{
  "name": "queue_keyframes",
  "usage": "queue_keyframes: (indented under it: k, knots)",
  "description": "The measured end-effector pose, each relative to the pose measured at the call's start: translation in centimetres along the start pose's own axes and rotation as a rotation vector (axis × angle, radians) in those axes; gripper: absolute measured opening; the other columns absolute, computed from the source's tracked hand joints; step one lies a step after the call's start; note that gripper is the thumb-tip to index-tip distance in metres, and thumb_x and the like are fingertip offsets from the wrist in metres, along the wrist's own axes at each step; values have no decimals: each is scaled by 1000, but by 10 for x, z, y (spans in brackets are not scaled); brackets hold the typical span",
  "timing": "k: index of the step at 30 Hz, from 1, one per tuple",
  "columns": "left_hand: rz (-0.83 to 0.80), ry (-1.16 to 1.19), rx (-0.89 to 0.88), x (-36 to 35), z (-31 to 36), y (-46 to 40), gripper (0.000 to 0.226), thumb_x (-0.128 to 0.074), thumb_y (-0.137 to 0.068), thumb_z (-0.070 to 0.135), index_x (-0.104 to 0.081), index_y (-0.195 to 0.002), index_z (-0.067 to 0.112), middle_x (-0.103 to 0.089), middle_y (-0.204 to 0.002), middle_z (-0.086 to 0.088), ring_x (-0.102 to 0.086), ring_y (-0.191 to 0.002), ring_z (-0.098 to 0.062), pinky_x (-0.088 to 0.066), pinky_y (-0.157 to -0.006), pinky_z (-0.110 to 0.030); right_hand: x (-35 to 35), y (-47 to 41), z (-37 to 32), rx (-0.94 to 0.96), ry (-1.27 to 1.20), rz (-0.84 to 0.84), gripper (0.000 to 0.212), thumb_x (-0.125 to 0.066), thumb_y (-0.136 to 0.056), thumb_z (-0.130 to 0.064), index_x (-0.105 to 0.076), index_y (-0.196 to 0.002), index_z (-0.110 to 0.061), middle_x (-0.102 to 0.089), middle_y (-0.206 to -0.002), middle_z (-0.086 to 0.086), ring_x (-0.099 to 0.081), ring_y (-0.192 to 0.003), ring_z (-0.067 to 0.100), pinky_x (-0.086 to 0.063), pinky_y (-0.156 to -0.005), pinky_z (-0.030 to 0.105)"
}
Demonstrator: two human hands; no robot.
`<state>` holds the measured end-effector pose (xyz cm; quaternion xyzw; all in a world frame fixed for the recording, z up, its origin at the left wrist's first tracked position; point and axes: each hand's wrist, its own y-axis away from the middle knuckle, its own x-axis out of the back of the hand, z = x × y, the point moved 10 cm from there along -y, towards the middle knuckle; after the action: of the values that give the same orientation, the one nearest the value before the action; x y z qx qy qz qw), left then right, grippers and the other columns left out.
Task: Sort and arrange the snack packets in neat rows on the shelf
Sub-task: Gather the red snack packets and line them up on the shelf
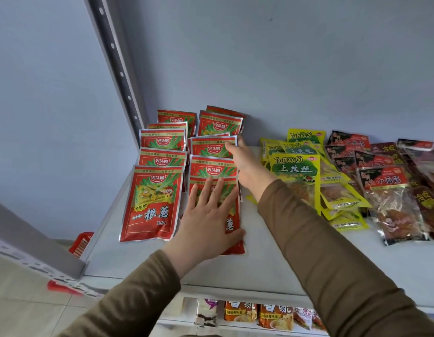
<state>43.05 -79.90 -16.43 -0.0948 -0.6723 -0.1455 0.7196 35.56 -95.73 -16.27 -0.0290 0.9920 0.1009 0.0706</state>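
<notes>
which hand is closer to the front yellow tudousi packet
Right. The right hand reaches along the right edge of the red packets, just left of the front yellow packet. The left hand lies flat on the front red packet, farther left.

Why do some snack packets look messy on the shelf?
The yellow packets lie in a loose, fanned heap, some tilted and overlapping. The dark red packets beside them are jumbled too. The red packets on the left already sit in straighter rows.
</notes>
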Motion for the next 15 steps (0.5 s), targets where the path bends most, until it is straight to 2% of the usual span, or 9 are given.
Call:
queue_keyframes:
  k: [3,7,10,12,15]
  knots:
    - [-57,1,-35,0,-6,1,93,-38,-94,76,15,-160,39,22,-170,-1,26,-154,-28,12,-125,-54,-2,1,1,12,3,-7,33,-46,-107,-33,-48,-140,-33,-71,-118,0,-72,-99,22,-59,-75,36]
    - [-113,10,-48,0,-8,1,97,-43,-93,75,17,-160,38,23,-169,1,27,-154,-27,13,-125,-55,11,-4,-8,56,-10,74,30,-42,-108,-40,-53,-133,-27,-72,-114,1,-74,-98,24,-61,-83,44]
    - [-127,23,-53,1,-7,2,98,-43,-92,76,15,-161,38,24,-169,1,28,-153,-26,13,-125,-55,12,-7,-19,78,11,46,31,-35,-108,-47,-56,-126,-31,-72,-105,-9,-73,-86,8,-60,-73,33]
    - [-123,58,-50,5,-7,1,98,-42,-91,79,13,-161,39,24,-169,3,29,-153,-24,13,-125,-54,13,-9,-22,82,22,47,33,-35,-108,-48,-59,-121,-30,-71,-98,-13,-71,-78,2,-54,-67,26]
    - [-23,134,-36,28,-11,-8,91,-38,-94,77,10,-162,39,21,-170,4,27,-154,-22,18,-122,-48,21,-14,-22,79,-3,116,33,-38,-107,-48,-63,-106,-26,-73,-98,-6,-73,-85,12,-58,-80,37]
